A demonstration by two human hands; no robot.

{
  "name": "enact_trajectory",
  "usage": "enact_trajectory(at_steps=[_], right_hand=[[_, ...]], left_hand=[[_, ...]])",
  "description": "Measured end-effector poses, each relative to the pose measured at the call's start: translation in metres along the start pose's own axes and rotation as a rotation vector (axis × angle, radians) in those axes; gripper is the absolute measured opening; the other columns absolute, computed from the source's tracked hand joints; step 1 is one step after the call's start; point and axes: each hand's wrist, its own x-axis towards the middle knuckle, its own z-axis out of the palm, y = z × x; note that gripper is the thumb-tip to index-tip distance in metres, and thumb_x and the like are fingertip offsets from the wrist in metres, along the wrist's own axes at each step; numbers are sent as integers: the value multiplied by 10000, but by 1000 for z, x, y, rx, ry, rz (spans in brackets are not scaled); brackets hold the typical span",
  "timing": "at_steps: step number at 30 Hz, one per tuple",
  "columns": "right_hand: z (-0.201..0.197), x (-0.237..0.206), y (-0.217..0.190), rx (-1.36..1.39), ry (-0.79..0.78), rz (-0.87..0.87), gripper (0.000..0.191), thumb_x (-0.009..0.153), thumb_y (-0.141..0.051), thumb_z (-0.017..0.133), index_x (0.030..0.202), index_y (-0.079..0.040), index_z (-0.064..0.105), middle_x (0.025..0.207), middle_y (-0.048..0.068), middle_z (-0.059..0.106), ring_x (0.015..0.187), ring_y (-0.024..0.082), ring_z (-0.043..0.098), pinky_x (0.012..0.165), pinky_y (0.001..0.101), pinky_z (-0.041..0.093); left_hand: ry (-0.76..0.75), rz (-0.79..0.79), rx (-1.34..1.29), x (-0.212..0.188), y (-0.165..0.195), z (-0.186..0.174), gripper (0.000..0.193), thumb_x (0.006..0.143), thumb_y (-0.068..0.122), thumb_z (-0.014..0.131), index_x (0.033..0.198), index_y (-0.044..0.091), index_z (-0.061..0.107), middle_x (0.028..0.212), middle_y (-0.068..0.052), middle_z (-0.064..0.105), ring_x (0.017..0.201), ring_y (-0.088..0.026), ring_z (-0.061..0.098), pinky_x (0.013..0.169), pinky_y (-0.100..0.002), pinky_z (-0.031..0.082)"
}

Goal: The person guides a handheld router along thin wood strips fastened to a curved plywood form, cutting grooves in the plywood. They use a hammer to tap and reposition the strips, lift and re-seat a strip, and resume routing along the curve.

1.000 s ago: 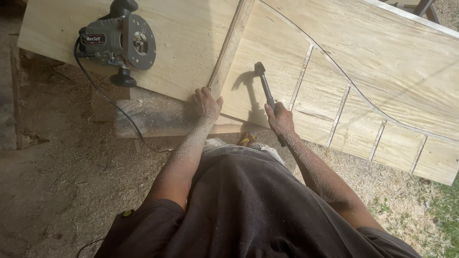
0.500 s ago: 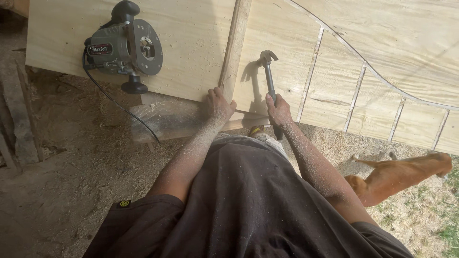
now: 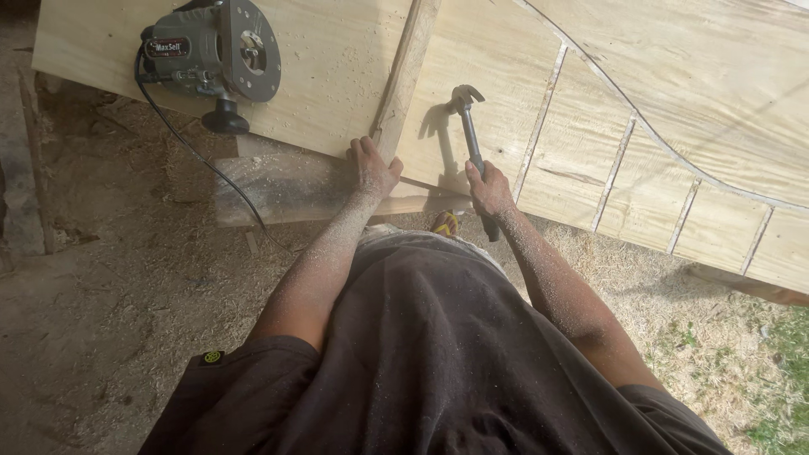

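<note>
Here, on my far left, the router (image 3: 215, 57) lies on its side on the plywood panel (image 3: 337, 59), its black knob hanging over the near edge and its cord (image 3: 198, 156) trailing down toward the dirt floor (image 3: 93, 312), which is strewn with sawdust. Just right of it I see a wooden strip (image 3: 404, 76) running up across the panel. My left hand (image 3: 373, 168) rests at the strip's near end, its grip pressed around the edge of the wood, fingers on top and thumb to the right. Below that hand a plank (image 3: 295, 190) sticks out from under the panel. Further right, my right hand (image 3: 489, 192) has its grip wrapped tight on the handle of the hammer (image 3: 468, 126), whose head is lifted a little off the panel and throws a shadow to its left. Past the hammer, the panel carries a curved cut line and several straight slots (image 3: 611, 173). At the far right edge, grass (image 3: 775, 371) shows beyond the panel
</note>
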Motion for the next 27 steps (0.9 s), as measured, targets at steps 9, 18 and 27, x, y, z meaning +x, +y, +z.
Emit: enact_trajectory(at_steps=[9, 18, 27], right_hand=[[-2, 1, 0, -56, 38, -117, 590, 1023, -532, 458, 1167, 14, 626, 824, 161, 682, 781, 269, 712, 726, 439, 566], [-2, -3, -3, -58, 40, -172, 599, 1042, -543, 442, 1148, 24, 606, 778, 138, 649, 671, 235, 690, 627, 411, 568], [-4, -4, -3, -22, -18, -132, 604, 1040, -530, 427, 1170, 44, 565, 728, 121, 610, 514, 212, 643, 464, 376, 561]], left_hand=[[-26, -85, -86, -30, -6, -7, 632, 811, 241, 781, 1199, -67, 388, 1170, -242, 426, 1088, -383, 569, 913, -489, 531], [180, -4, -275, -25, -10, 12, 707, 804, 187, 820, 1277, -89, 374, 1196, -272, 416, 1108, -414, 565, 931, -487, 526], [20, -121, -75, -34, -5, 4, 552, 865, 294, 795, 1150, -25, 446, 1111, -220, 510, 1008, -352, 629, 836, -448, 559]])
